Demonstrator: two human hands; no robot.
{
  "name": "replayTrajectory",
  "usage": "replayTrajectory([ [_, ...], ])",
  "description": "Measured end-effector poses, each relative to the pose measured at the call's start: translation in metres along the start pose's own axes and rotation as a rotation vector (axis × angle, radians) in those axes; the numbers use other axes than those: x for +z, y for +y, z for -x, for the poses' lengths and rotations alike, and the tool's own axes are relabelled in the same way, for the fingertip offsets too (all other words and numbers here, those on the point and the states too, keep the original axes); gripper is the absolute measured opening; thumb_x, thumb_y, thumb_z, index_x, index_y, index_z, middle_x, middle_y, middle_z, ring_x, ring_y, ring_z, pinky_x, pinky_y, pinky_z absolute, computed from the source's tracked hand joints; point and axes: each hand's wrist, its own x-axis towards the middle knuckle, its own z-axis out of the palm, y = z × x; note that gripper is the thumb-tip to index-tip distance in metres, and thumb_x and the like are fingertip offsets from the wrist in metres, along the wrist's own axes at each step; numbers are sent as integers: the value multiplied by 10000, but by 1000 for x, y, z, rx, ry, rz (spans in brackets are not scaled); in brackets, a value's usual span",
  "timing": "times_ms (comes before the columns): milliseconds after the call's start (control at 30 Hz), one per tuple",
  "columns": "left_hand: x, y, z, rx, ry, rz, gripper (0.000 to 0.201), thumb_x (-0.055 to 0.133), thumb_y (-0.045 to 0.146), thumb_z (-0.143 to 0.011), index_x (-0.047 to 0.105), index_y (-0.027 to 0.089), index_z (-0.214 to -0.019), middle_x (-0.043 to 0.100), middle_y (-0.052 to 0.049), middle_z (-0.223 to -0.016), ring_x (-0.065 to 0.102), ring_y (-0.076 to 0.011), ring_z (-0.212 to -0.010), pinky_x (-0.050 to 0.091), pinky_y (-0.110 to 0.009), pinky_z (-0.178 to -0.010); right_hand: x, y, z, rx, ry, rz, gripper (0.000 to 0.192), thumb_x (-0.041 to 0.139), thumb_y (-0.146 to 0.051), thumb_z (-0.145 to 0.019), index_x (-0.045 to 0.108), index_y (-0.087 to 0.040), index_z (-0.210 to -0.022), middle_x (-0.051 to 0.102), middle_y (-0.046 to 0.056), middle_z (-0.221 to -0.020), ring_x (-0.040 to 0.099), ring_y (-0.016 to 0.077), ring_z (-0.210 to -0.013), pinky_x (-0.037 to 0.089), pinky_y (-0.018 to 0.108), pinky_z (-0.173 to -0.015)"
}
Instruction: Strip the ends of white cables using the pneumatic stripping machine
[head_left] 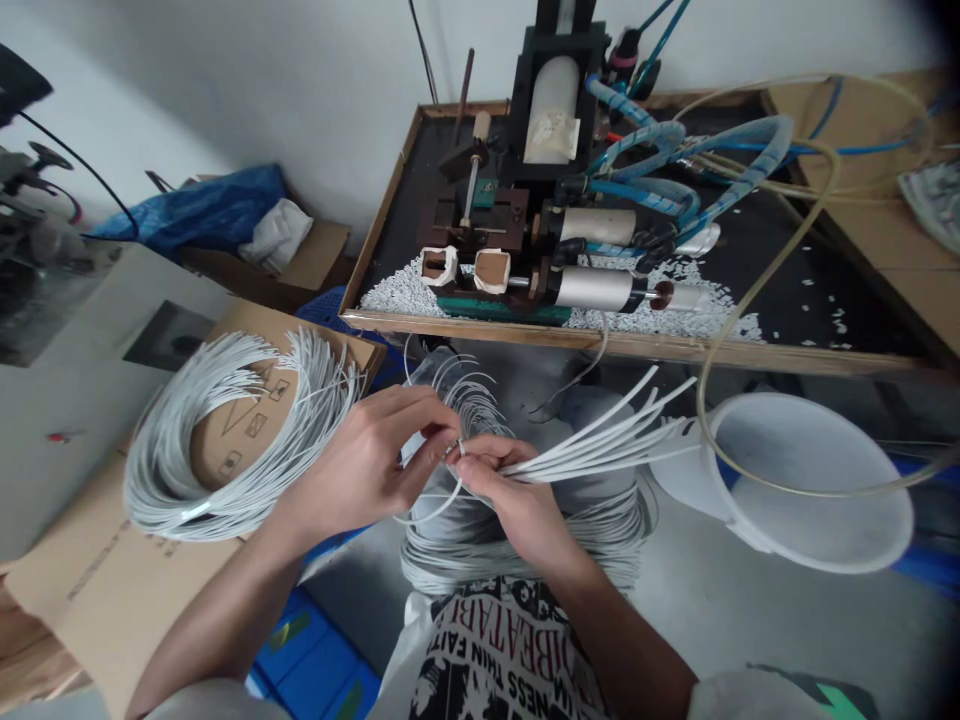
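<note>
White wires (pixel 592 450) fan out to the right from my right hand (pixel 517 490), which sits low in the middle of the view, palm turned up and to the left, its forearm running down to the bottom edge. I have its thumb and fingers clamped on the gathered wire ends, so the bundle stays flat and splayed toward the tub (pixel 817 490). My left hand (pixel 375 460) comes in from the lower left, wrist bent, back of the hand facing up. Its thumb and forefinger are pinched together on a single wire tip right where it meets my right thumb; the two hands touch at that point. One loose wire curves down in a loop beneath them.

More wire lies coiled across my lap (pixel 465 550), under both hands. A second, larger coil (pixel 225 440) rests on a cardboard box (pixel 97 590) to the left, well apart from my hands. Ahead, a wooden-rimmed bench (pixel 600 345) carries a machine (pixel 555 180) with metal cylinders and blue hoses; white scraps (pixel 397 295) are heaped along its front edge. A clear tube (pixel 757 290) arcs from the bench down over the tub. Blue crates show below the box, near my left elbow.
</note>
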Motion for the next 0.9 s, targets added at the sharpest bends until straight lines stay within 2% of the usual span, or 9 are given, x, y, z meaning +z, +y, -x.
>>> replayTrajectory([
  [100,-4,3,-1,-16,-12,-70,104,523,129,-924,604,161,-867,609,-29,-786,547,-161,-704,416,-303,-650,1,2,0,12,60,-14,96,737,-308,-786,764,-219,-763,488,-60,-557,364,85,-547,251,268,-554],
  [200,-7,6,-3,-10,-48,-60,118,521,126,-926,610,165,-858,622,-27,-786,562,-161,-709,418,-306,-671,-2,0,-1,61,4,-27,123,717,-312,-800,765,-209,-755,559,-32,-601,417,101,-582,254,277,-568],
  [300,-9,5,-6,-12,-126,34,138,511,130,-940,618,167,-861,638,-31,-802,579,-161,-737,427,-297,-684,-8,-3,-2,124,-86,-58,143,695,-292,-792,748,-195,-702,564,-15,-613,427,117,-594,243,287,-568],
  [433,-10,-1,-14,-16,-231,185,172,493,154,-961,629,163,-857,650,-39,-795,591,-161,-739,441,-284,-673,-13,-7,-5,163,-148,-89,165,661,-278,-770,710,-173,-652,475,-23,-557,346,114,-552,184,301,-554],
  [567,-9,-6,-19,-52,-279,297,184,506,170,-962,644,160,-840,666,-45,-801,610,-163,-738,462,-281,-676,-15,-7,-6,184,-196,-107,193,647,-297,-764,688,-160,-634,402,-33,-529,293,115,-534,151,313,-556],
  [767,-4,-7,-26,-124,-348,501,228,505,219,-979,645,157,-811,697,-47,-750,644,-164,-712,489,-280,-665,-15,-7,-8,198,-201,-132,206,649,-318,-766,678,-171,-624,408,-33,-530,273,118,-528,154,311,-556],
  [900,-2,-8,-28,-124,-342,573,247,505,249,-985,651,163,-806,711,-48,-741,659,-165,-704,496,-282,-657,-14,-9,-8,192,-184,-139,191,653,-313,-762,693,-181,-629,436,-28,-541,307,126,-543,181,308,-567],
])
